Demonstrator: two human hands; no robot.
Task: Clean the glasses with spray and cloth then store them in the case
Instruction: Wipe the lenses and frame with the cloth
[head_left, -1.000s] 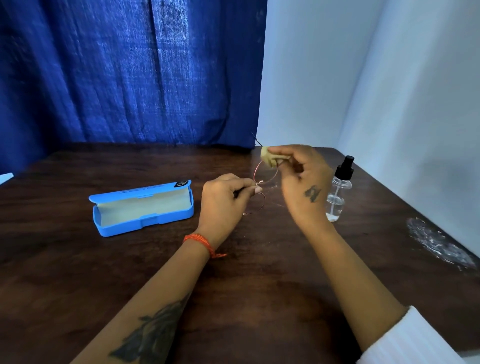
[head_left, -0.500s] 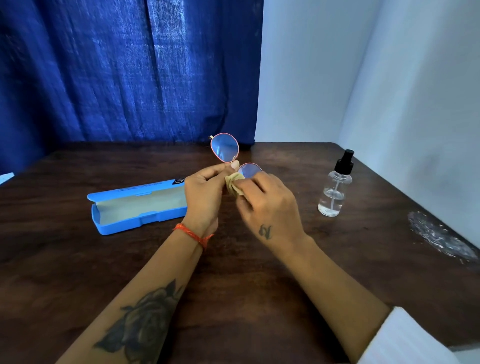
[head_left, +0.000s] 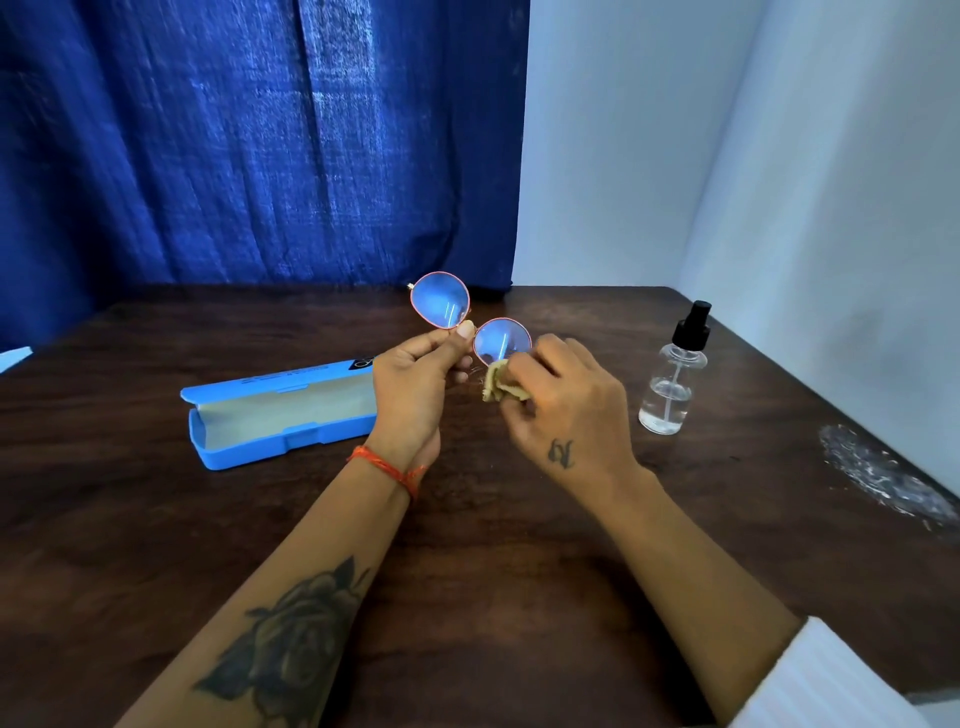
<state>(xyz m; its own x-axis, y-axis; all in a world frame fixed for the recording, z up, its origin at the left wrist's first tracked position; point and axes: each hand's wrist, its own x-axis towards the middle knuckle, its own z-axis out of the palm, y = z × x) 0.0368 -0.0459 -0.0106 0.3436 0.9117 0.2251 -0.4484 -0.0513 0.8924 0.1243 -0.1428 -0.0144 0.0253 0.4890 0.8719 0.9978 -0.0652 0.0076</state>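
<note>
Since half a second ago, little is changing: glasses are staying raised, my right hand is sliding slightly lower on the near lens with the cloth. Going left to right: the open blue glasses case (head_left: 280, 410) is lying on the wooden table (head_left: 519, 571), long axis running left-right, lid tipped back, opening facing up. My left hand (head_left: 415, 384) is pinching the glasses (head_left: 470, 322) at the bridge, thumb and fingers closed tight on the frame. The glasses' long axis is running diagonally, one lens up-left and farther, the other lower-right, lenses facing me. My right hand (head_left: 566, 405) is gripping the yellow cloth (head_left: 498, 384), bunched, pressing it at the lower lens edge. Spray bottle (head_left: 672, 374) is standing upright further right, untouched. Judgement: wiping is under way; the case lies left of the grip, so my left hand is nearer for storing.
</note>
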